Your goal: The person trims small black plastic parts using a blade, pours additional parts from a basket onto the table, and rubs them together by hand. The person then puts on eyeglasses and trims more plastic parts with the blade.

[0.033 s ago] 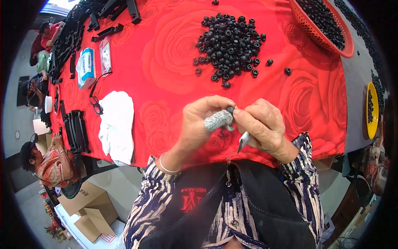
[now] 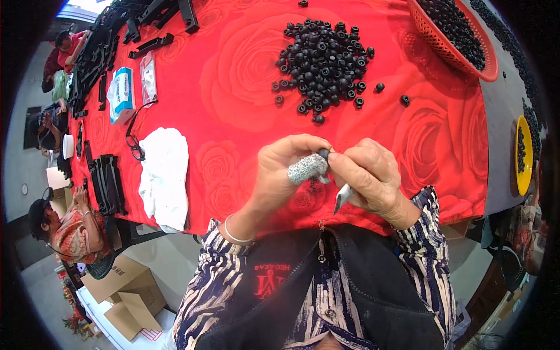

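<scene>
A small round black plastic cap is pinched between the fingertips of my left hand, whose thumb wears a speckled grey-white finger sleeve. My right hand is closed, its thumb and forefinger meeting the cap. A knife-like tool, pale with a dark pointed end, juts from under that hand's curled fingers; the rest of it is hidden in the palm. Beyond my hands a heap of similar black caps lies on the red rose-patterned tablecloth, with a few caps scattered around it.
A red-orange basket of black caps stands far right; a yellow dish sits at the right. On the left are a white cloth, glasses, a tissue box and long black parts. Other people sit along the left.
</scene>
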Action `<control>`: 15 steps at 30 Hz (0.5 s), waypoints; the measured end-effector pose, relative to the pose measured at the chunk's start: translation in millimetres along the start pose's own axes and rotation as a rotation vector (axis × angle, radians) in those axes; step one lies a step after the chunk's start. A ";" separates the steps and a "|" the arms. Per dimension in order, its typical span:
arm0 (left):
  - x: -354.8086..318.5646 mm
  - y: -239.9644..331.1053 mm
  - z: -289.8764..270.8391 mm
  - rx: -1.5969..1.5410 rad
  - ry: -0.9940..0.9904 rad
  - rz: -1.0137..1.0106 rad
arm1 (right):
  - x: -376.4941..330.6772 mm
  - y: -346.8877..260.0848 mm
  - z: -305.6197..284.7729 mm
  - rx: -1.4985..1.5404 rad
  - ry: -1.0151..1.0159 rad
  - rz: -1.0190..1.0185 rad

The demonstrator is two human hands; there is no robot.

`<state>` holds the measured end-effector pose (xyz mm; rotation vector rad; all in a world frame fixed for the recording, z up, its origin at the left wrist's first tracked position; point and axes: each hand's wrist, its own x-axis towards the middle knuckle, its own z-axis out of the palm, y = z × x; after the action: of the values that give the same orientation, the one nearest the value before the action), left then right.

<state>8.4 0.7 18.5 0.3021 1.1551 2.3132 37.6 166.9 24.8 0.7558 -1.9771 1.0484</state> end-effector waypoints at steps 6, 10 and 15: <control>-0.7 -2.9 -0.3 -0.035 0.059 -0.050 | 1.2 4.0 0.7 0.013 -0.049 0.011; -1.0 -3.1 -2.0 -0.040 0.071 -0.073 | 0.9 1.9 1.4 0.009 -0.069 0.047; 1.2 -1.6 -10.6 -0.028 0.064 -0.163 | -0.9 4.8 5.3 0.015 -0.050 0.069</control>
<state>3.5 -5.0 10.8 0.1196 1.1336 2.2075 32.5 164.8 20.0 0.7326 -2.0525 1.0962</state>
